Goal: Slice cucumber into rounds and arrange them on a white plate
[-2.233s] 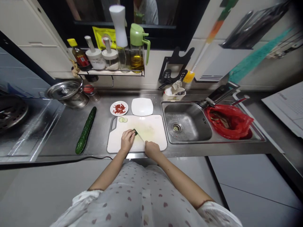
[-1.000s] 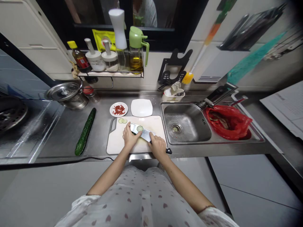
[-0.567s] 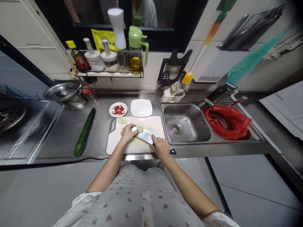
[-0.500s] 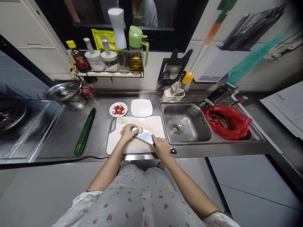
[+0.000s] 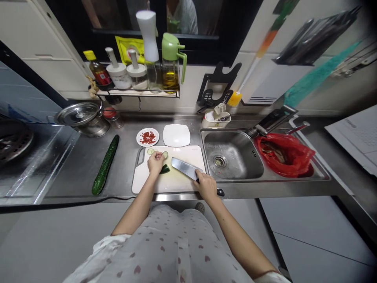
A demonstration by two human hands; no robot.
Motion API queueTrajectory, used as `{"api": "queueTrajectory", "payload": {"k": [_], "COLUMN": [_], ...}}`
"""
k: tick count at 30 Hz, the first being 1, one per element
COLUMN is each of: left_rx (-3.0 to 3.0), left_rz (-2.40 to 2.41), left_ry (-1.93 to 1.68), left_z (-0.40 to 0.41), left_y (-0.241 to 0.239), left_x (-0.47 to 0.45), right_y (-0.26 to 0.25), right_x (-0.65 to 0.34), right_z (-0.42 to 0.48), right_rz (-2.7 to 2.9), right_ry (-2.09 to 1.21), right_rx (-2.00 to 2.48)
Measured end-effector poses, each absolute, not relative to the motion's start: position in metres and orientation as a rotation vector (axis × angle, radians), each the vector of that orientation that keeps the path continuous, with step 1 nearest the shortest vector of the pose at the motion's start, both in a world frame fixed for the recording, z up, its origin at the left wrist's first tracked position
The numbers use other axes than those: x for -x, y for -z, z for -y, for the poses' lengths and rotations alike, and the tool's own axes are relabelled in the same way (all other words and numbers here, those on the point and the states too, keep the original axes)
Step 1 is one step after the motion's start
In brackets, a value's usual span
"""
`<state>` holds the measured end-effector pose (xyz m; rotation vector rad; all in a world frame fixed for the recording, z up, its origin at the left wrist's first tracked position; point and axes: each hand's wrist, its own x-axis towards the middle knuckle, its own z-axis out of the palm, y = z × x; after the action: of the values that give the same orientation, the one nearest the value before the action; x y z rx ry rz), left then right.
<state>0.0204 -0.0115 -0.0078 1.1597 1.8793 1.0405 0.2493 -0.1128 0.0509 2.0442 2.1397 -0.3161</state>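
Observation:
A white cutting board (image 5: 179,182) lies on the steel counter in front of me. My left hand (image 5: 155,162) rests at the board's far left, fingers curled down among a few pale cucumber slices (image 5: 165,154). Whether the fingertips pinch one is hidden. A dark green cucumber end piece (image 5: 165,169) lies just right of that hand. My right hand (image 5: 206,186) grips the black handle of a cleaver-style knife (image 5: 185,168). Its blade lies low over the board's right half and points toward the left hand.
A whole cucumber (image 5: 106,164) lies left of the board. Behind the board sit a small plate of chopped red chili (image 5: 147,136) and a white square plate (image 5: 176,135). The sink (image 5: 232,153) and a red bag (image 5: 284,153) are to the right, a lidded pot (image 5: 82,116) at far left.
The knife blade, which carried a cucumber slice, has pulled back to the right with no slice on it. My left hand moved up-left to the slice pile, uncovering the cucumber end piece.

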Motion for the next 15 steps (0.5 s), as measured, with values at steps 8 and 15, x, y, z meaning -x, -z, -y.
{"api": "queueTrajectory", "payload": {"k": [8,15], "left_rx": [-1.037,-1.153], "left_rz": [-2.233,-2.246], "left_ry": [-0.907,-0.895], "left_z": [-0.006,-0.012], "left_y": [0.011,0.016], "left_x": [-0.005,0.0], "right_y": [-0.043,-0.038], "right_x": [-0.254,-0.256], "right_z": [0.114,0.115], "right_rz": [-2.133,-2.141], "right_ry": [0.361,0.393], "right_rx": [-2.121,-2.153]}}
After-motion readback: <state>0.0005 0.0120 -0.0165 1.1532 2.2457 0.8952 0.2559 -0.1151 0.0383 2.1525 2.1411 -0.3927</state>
